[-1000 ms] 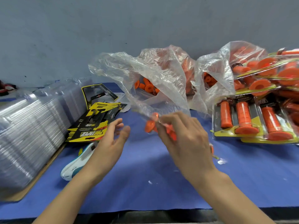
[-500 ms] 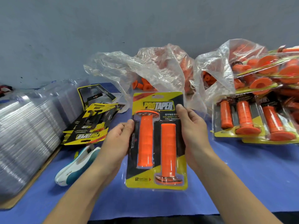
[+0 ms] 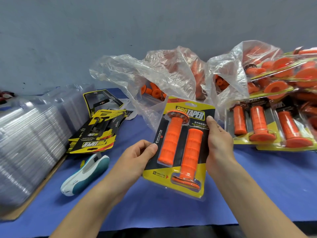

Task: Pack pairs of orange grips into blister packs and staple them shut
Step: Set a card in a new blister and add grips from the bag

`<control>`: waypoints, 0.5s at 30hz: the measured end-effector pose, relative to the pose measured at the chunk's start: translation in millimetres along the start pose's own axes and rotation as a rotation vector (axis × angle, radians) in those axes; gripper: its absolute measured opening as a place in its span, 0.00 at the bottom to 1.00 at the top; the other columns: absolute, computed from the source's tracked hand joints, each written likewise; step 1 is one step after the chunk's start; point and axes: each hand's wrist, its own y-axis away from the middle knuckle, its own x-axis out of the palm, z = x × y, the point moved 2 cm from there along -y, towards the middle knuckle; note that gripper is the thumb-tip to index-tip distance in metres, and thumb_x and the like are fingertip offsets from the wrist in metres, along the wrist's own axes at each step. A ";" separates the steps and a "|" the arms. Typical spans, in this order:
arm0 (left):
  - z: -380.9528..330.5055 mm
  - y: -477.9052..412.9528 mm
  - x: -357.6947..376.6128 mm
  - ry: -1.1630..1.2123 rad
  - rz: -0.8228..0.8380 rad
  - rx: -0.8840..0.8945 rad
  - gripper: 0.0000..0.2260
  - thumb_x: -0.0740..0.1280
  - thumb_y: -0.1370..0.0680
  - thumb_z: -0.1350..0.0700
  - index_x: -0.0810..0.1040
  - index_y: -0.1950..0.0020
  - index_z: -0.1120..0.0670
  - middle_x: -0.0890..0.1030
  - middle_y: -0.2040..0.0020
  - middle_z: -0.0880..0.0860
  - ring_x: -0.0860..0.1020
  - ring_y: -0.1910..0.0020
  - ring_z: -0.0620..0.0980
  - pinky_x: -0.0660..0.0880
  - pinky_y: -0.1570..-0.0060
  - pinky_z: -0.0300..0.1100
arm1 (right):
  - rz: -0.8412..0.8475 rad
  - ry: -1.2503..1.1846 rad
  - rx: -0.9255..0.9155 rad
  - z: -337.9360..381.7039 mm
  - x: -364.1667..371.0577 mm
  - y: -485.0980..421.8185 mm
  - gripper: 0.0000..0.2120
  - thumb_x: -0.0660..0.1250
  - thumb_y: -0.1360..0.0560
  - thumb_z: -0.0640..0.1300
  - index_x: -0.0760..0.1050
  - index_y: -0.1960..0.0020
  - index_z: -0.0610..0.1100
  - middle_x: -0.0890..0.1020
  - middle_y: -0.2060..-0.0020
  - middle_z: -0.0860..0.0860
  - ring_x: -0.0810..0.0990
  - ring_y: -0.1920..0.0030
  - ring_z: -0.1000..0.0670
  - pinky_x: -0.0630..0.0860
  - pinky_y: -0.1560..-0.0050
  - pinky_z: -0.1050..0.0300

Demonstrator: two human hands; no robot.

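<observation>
Both hands hold one blister pack (image 3: 181,148) up above the blue table (image 3: 265,182), tilted a little to the right; the left hand (image 3: 135,160) pinches its left edge, thumb on the front and fingers curled behind; the right hand (image 3: 217,143) grips the right edge, thumb lying along the card (the other fingers are hidden behind it); two orange grips (image 3: 173,140) sit side by side inside, one flange up, the other flange down; left of the left hand lie a white and teal stapler (image 3: 85,174) and, beyond it, a fanned pile of yellow and black cards (image 3: 96,134); further left stand stacks of clear plastic shells (image 3: 25,138); beyond the hands are clear bags (image 3: 164,74) of loose grips; right of the right hand finished packs (image 3: 267,124) are heaped.
</observation>
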 end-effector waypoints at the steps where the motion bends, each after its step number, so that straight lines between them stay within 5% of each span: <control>1: -0.3 -0.3 -0.2 -0.008 -0.005 0.007 0.09 0.64 0.19 0.49 0.81 0.55 0.49 0.85 0.56 0.53 0.83 0.59 0.46 0.77 0.62 0.37 | 0.003 0.001 0.003 -0.6 -0.4 -0.2 0.10 0.69 0.23 0.52 0.81 0.53 0.45 0.87 0.63 0.51 0.85 0.65 0.52 0.81 0.64 0.57; 7: -2.1 -0.5 4.1 0.043 -0.027 0.049 0.09 0.64 0.20 0.47 0.81 0.55 0.48 0.85 0.54 0.56 0.82 0.58 0.49 0.78 0.54 0.45 | 0.007 -0.013 0.043 1.0 -1.4 -1.7 0.13 0.69 0.24 0.55 0.82 0.55 0.45 0.87 0.62 0.49 0.86 0.63 0.49 0.81 0.61 0.54; 11: -5.1 2.8 17.8 0.076 0.100 0.055 0.11 0.62 0.20 0.48 0.77 0.44 0.54 0.85 0.54 0.58 0.84 0.60 0.56 0.81 0.65 0.44 | -0.011 -0.096 0.045 19.3 -9.6 -7.6 0.14 0.69 0.24 0.55 0.81 0.51 0.44 0.87 0.61 0.48 0.86 0.62 0.48 0.82 0.60 0.51; 15: -24.9 0.7 33.0 0.153 0.015 0.158 0.13 0.64 0.24 0.49 0.77 0.45 0.56 0.83 0.59 0.63 0.83 0.68 0.63 0.78 0.72 0.42 | 0.209 -0.188 -0.065 47.2 -17.8 -12.5 0.20 0.62 0.21 0.59 0.80 0.41 0.45 0.87 0.53 0.49 0.86 0.56 0.49 0.82 0.58 0.53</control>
